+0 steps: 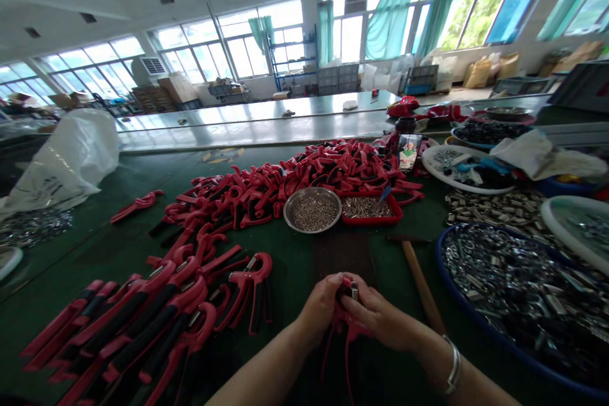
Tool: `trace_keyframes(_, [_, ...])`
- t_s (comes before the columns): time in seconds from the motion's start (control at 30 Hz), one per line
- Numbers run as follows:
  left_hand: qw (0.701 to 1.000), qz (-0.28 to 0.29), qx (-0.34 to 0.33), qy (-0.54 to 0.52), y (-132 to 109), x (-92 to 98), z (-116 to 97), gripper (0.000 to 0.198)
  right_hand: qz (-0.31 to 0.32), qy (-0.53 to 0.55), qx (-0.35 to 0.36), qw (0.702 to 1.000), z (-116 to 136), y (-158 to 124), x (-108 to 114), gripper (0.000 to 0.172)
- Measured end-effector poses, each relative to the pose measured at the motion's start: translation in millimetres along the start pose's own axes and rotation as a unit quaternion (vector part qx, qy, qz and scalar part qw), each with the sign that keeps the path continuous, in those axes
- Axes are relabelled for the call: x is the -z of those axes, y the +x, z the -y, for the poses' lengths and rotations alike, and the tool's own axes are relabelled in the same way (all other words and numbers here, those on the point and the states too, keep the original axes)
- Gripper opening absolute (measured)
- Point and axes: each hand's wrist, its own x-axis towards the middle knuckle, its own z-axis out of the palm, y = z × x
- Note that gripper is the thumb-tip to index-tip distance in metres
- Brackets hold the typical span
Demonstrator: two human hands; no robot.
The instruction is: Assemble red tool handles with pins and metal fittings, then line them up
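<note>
The left hand [320, 307] and right hand [383, 320] meet, each grip closed on one red handle piece [346, 328]; its long axis hangs down toward the person. Farther on the bench [285, 254] stands a steel bowl [313, 209]

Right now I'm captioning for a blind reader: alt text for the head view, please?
Left hand and right hand hold a red tool over a green table. A pile of red tools lies left, a steel bowl ahead, a hammer right.
</note>
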Motion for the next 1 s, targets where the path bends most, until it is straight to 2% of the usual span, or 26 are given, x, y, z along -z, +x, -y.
trace_keyframes(0.13, [0.999, -0.005, 0.034, -0.015, -7, 1.0, 12, 0.045, 0.010, -0.021, -0.051, 0.998, -8, -12, -5, 0.036])
trace_keyframes(0.23, [1.000, -0.003, 0.019, 0.011, -10, -0.9, 15, 0.042, 0.027, -0.066, -0.061, 0.996, -13, -20, -13, 0.041])
trace_keyframes(0.3, [0.999, -0.005, -0.002, 0.038, -11, -2.5, 12, 0.038, 0.007, -0.100, -0.055, 0.993, -12, -24, -18, 0.044])
trace_keyframes(0.4, [0.996, -0.004, -0.029, 0.086, -14, -3.7, 5, 0.036, -0.038, -0.167, -0.040, 0.984, -7, -27, -24, 0.037])
trace_keyframes(0.47, [0.992, 0.001, -0.046, 0.119, -16, -3.2, 2, 0.036, -0.043, -0.230, -0.040, 0.971, -3, -27, -27, 0.034])
trace_keyframes(0.6, [0.983, 0.020, -0.069, 0.171, -22, -1.8, 2, 0.036, 0.005, -0.317, -0.068, 0.946, 9, -26, -26, 0.037])
trace_keyframes(0.73, [0.969, -0.001, -0.082, 0.231, -16, -1.1, -1, 0.037, 0.038, -0.332, -0.085, 0.939, 22, -17, -16, 0.038])
trace_keyframes(0.8, [0.949, -0.008, -0.109, 0.296, -8, 0.5, -9, 0.039, 0.040, -0.301, -0.068, 0.951, 21, -9, -10, 0.036])
trace_keyframes(0.9, [0.893, -0.015, -0.141, 0.427, 7, 4.0, -28, 0.045, 0.014, -0.179, -0.020, 0.984, 7, 7, -6, 0.032])
trace_keyframes(1.0, [0.819, -0.026, -0.118, 0.561, 16, 5.2, -46, 0.053, -0.023, -0.012, -0.071, 0.997, -9, 23, -5, 0.036])
